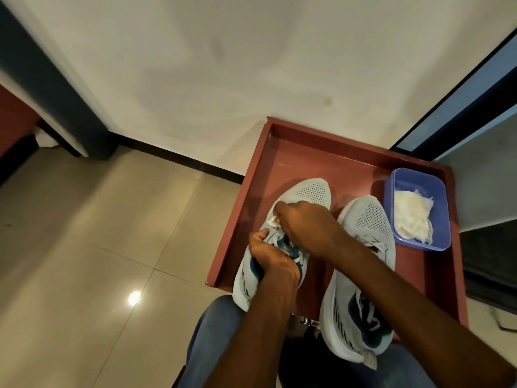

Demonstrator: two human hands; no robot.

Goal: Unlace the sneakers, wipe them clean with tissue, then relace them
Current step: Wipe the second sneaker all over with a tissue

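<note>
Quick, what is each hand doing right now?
Left hand: fingers curled round the left sneaker, holding it steady.
Right hand: fingers pinching a tissue against that sneaker.

Left hand [268,253]: fingers curled in a grip, forearm extended forward. Right hand [305,222]: crossed over the left, fingers pinched closed, knuckles up.

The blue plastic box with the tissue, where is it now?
In the head view, the blue box sits at the right side of the red tray, just beside the right sneaker's toe.
</note>
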